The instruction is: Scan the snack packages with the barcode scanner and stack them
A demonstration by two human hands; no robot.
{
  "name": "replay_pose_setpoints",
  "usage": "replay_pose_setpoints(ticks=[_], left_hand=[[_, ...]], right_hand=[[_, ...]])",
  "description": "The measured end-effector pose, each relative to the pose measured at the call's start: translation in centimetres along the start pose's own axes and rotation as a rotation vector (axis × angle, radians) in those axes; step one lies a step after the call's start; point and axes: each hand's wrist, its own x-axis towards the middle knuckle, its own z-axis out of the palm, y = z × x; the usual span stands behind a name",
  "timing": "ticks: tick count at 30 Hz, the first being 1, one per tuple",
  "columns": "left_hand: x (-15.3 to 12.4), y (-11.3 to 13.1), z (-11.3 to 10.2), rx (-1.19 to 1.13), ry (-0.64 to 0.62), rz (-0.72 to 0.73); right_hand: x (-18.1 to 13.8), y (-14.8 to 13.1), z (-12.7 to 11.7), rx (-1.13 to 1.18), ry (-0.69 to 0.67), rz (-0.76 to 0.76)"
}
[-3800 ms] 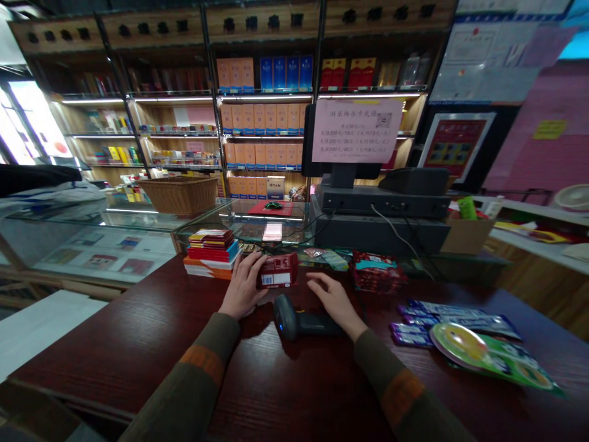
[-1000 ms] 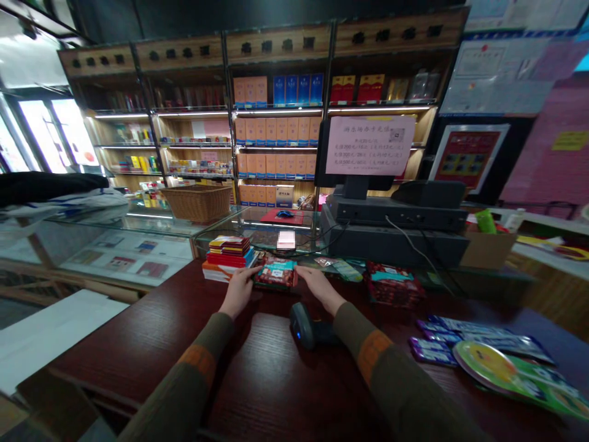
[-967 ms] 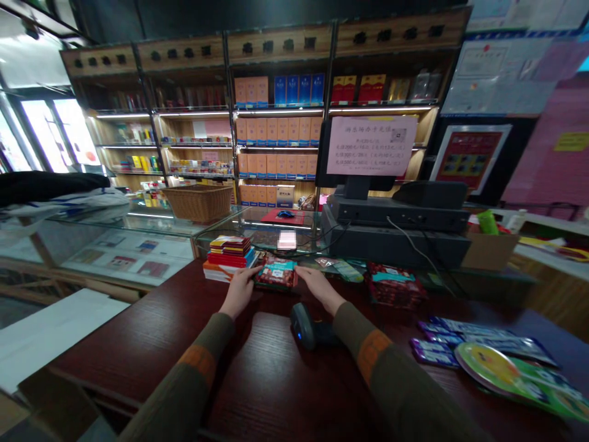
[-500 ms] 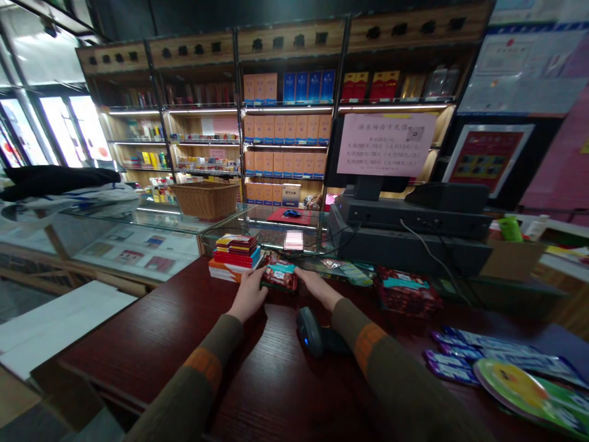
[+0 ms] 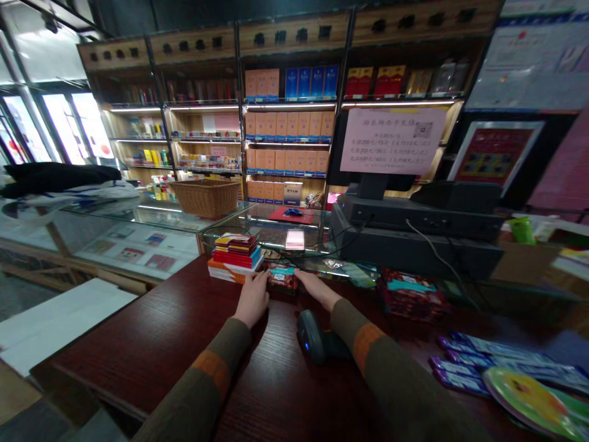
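A dark red-brown snack packet [image 5: 282, 278] with a turquoise band lies on the dark wooden counter. My left hand [image 5: 253, 299] is closed at its left side, fingers curled and partly hidden. From the right, my right hand [image 5: 316, 288] grips the packet's edge with its fingertips. Just left of the packet stands a stack of small red, yellow and orange boxes or booklets [image 5: 234, 259], close to my left fingers. A black barcode scanner [image 5: 310, 336] with a blue light rests on the counter below my right wrist.
More dark red packets [image 5: 411, 294] are piled at the right, near purple wrappers [image 5: 460, 374] and a round green-yellow package [image 5: 529, 399]. Behind them are a monitor and till unit [image 5: 414, 227] with cables. A wicker basket [image 5: 205, 197] stands on the glass display case [image 5: 138, 245].
The packet sits a little lower and flatter between my hands. My left hand has shifted slightly right, its fingers now more curled. The view has moved slightly.
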Motion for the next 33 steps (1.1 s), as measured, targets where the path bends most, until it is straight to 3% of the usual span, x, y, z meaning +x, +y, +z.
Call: replay_pose_setpoints(ticks=[12,17,25,33], left_hand=[[-0.5,1.7,-1.5,0.187,-0.083,-0.080],[-0.7,2.4,-2.4,0.241,-0.051,-0.085],[-1.3,2.1,-3.3,0.195,0.002,0.043],[-1.3,1.5,-3.1,0.140,0.011,0.047]], right_hand=[[0.1,0.0,0.0,-0.308,-0.054,-0.056],[-0.3,-0.4,-0.5,-0.461,-0.075,-0.102],[-2.6,-2.5,-1.5,-0.746,-0.028,-0.070],[-4.9,-3.7,-1.4,-0.901,-0.150,-0.173]])
